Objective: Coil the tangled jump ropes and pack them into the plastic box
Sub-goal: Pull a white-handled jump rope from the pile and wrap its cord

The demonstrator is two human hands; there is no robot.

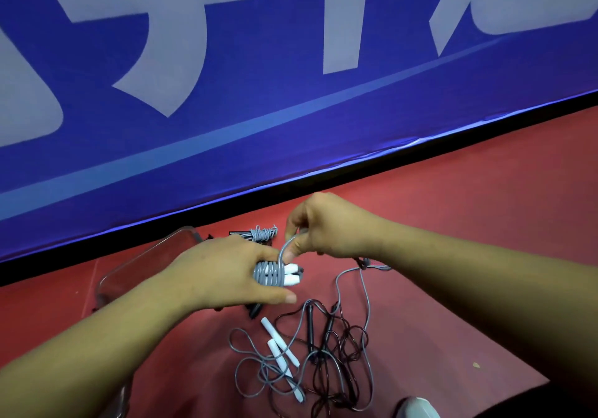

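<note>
Head view centres on a grey jump rope (273,274) wound in tight turns around its two white handles (293,275), held in the air above the red floor (453,223). The left hand (233,275) is clenched around this bundle from the left, thumb stretched below it. The right hand (326,226) pinches the free end of the grey cord between thumb and fingers just above the bundle, so that the cord arches down into the windings.

Below the hands a loose tangle of ropes (310,362) lies on the floor (grey and dark cords looped over one another), with two white handles (280,343) and two dark handles (318,327) among them. A grey cord runs from the tangle up to the right, under the right forearm.

Beyond the left hand another coiled rope (262,233) with dark handles lies on the floor. The clear plastic box (136,265) sits left of it, partly hidden by the left arm; its contents cannot be made out. A blue banner (259,93) with large pale lettering stands along the back.
</note>
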